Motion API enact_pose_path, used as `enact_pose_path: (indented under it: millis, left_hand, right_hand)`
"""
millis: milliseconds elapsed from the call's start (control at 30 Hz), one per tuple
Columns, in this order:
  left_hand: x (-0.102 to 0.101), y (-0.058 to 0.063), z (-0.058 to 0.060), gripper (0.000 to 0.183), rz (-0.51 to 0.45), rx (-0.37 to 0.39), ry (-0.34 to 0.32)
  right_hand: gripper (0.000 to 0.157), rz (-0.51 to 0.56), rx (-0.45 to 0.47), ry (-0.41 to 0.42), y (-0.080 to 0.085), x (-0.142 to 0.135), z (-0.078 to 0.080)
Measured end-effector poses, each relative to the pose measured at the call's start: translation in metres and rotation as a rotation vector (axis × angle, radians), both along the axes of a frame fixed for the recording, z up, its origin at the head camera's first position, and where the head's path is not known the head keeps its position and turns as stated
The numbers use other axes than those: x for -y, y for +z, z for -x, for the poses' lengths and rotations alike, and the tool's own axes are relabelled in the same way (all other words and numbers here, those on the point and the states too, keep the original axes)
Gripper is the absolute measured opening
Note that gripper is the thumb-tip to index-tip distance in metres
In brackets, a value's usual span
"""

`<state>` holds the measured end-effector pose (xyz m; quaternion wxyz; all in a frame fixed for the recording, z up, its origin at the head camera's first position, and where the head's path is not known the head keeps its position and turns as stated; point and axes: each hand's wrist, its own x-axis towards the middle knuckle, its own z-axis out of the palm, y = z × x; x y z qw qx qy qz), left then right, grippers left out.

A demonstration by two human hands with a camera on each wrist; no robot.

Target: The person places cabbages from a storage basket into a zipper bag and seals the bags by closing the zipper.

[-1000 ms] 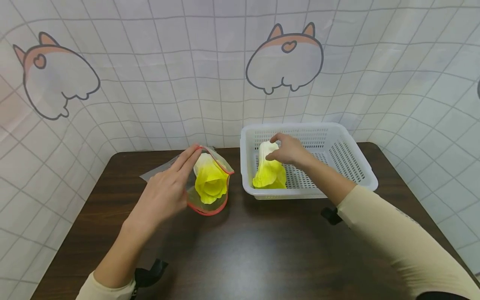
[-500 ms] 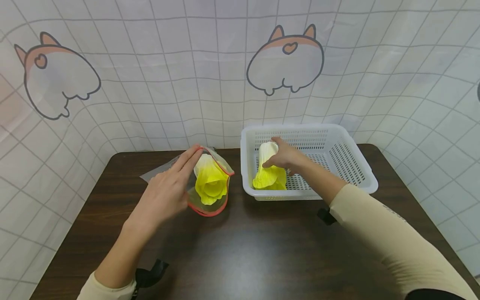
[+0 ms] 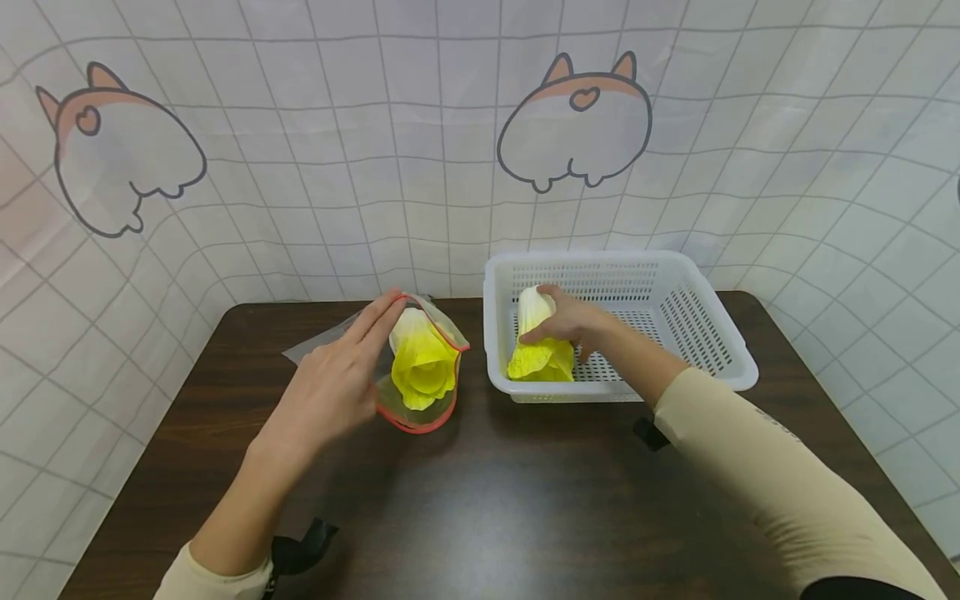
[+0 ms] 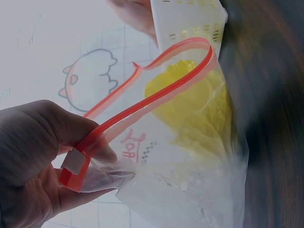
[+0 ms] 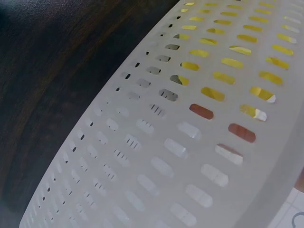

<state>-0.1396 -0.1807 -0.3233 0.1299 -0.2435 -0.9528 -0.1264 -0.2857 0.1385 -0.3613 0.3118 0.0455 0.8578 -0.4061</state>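
Observation:
My left hand [image 3: 330, 379] pinches the corner of a clear zip bag [image 4: 190, 185] between thumb and fingers, beside its white slider [image 4: 73, 160]. The bag's red-edged mouth gapes, and a yellow-and-white napa cabbage [image 3: 423, 367] lies inside with its leafy end toward the opening. To the right, my right hand [image 3: 573, 323] reaches into a white basket and grips a second napa cabbage [image 3: 542, 360], thumb across its near side and fingers over the pale stem end. In the right wrist view the basket wall covers most of this hand; yellow leaf and bits of skin show through the slots.
The white slotted basket [image 3: 705, 333] stands at the back right of the dark wooden table [image 3: 480, 500]. Its raised rim surrounds the right hand. Behind the table hangs a white grid-patterned curtain [image 3: 420, 125] with cartoon animal prints. Black straps hang at both wrists.
My right hand has lowered from above the second cabbage and closed its thumb and fingers around it. The left hand and the bag have stayed in place.

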Motion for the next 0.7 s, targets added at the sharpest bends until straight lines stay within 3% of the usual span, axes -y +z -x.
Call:
enact_pose_path:
  millis: [700]
  left_hand:
    - [0.0030, 0.0016, -0.0012, 0.103, 0.002, 0.014, 0.010]
  right_hand:
    - [0.105, -0.004, -0.060, -0.003, -0.0073, 0.0023, 0.0034]
